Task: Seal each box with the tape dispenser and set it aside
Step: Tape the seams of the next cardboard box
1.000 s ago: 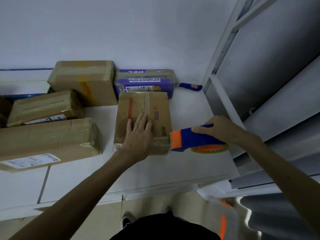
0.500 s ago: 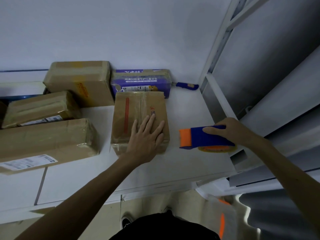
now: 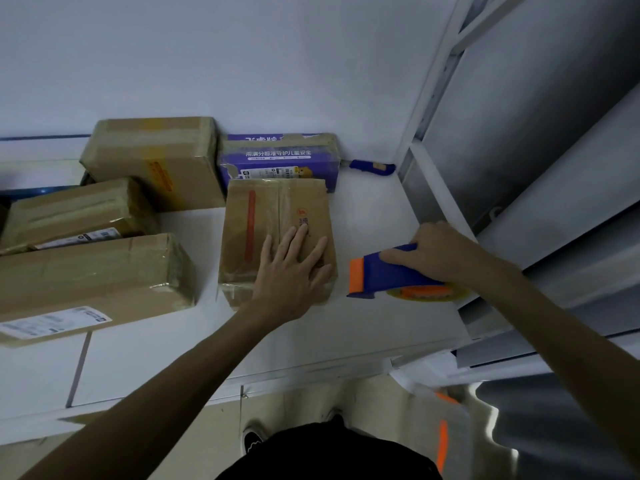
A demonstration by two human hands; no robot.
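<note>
While the brown box lies on the white table, the left hand rests flat on its near half with fingers spread. Just right of the box, the right hand grips the blue-and-orange tape dispenser. Behind the box sits a purple carton.

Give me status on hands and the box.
Left hand flat on small box. Right hand grips tape dispenser, clear of box. Nothing between them.
</note>
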